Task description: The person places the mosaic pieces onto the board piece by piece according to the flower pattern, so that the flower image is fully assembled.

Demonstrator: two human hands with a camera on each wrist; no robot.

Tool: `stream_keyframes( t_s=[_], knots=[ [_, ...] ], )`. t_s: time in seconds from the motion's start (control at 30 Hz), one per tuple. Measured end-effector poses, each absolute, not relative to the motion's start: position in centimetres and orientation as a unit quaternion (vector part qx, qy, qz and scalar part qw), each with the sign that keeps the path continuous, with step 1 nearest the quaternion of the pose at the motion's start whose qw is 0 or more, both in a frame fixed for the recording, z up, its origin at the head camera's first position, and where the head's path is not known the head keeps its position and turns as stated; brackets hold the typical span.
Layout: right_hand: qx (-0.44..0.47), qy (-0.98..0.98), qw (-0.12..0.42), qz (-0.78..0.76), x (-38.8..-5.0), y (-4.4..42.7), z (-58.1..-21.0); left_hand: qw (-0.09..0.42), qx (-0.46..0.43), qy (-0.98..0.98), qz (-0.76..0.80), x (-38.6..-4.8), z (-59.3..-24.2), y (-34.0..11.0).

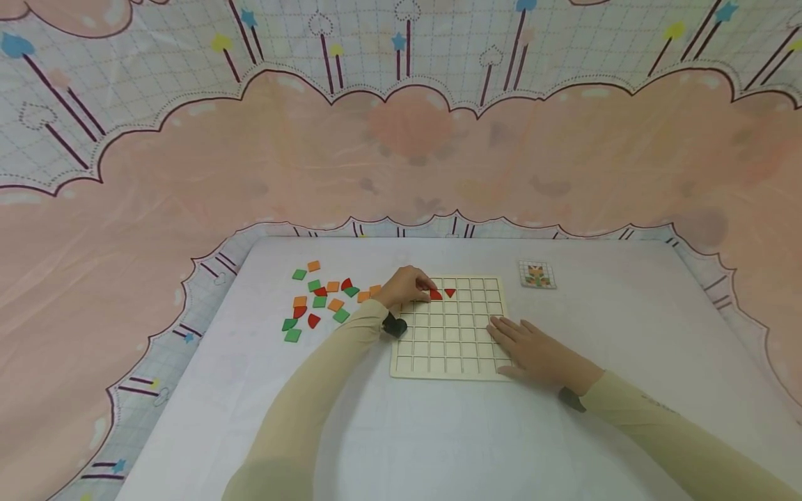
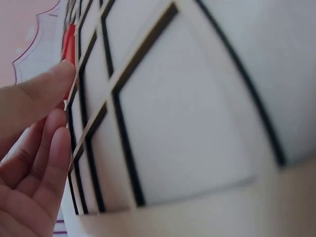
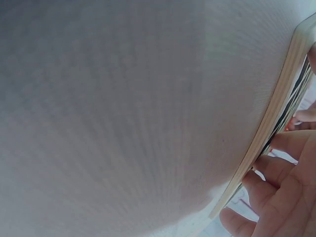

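Note:
A pale wooden grid board (image 1: 454, 372) lies on the white table. Over its upper left part, my left hand (image 1: 401, 287) pinches a red quarter-round tile (image 1: 435, 296) at one of the squares. In the left wrist view the thumb presses against that red tile (image 2: 70, 44), seen almost edge-on. Just right of it, a small red triangular tile (image 1: 450, 293) sits in a square. My right hand (image 1: 535, 351) rests with extended fingers on the board's right edge; the right wrist view shows these fingers (image 3: 276, 170) along the wooden rim.
Several loose green, orange and red tiles lie scattered left of the board, among them a green tile (image 1: 292, 335) and an orange tile (image 1: 314, 266). A small pattern card (image 1: 537, 275) with a gridded picture lies beyond the board's upper right corner. Patterned cloth (image 1: 401, 160) hangs behind the table.

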State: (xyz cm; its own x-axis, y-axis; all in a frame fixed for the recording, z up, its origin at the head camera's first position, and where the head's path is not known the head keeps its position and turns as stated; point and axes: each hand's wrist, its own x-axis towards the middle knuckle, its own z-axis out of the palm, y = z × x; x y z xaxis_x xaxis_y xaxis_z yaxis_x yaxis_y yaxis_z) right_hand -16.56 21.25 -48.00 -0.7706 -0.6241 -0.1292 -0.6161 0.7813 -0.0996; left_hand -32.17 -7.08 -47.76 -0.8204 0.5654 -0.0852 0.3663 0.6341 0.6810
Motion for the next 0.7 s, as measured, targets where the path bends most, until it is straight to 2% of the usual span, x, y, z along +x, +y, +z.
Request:
stream_keyframes(
  t_s=[0.23,0.7],
  knots=[
    [-0.333,0.939,0.076,-0.028,-16.6,21.1,-47.9,0.144,0.249,0.871,0.399,-32.5,-46.4,-9.9],
    [-0.328,0.941,0.079,-0.026,-16.6,21.2,-47.9,0.142,0.154,0.905,0.37,-32.7,-44.9,-18.3]
  ],
)
